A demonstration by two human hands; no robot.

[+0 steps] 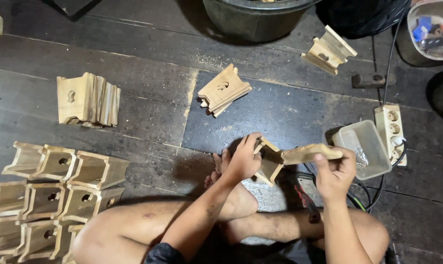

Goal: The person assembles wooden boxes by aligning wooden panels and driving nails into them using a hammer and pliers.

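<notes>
The left hand [242, 160] is gripping the angled wooden frame [269, 164], grip closed on its upper edge. The right hand [335, 173] is pinching a flat wooden piece [309, 153] that is touching the frame's right side, above the crossed legs [260, 222].

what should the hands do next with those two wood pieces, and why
Probably bring the flat wooden panel in the right hand down against the open edge of the angled wooden piece that the left hand steadies. The two already touch at one corner but look unaligned, and the finished wooden boxes stacked at left show closed sides.
</notes>
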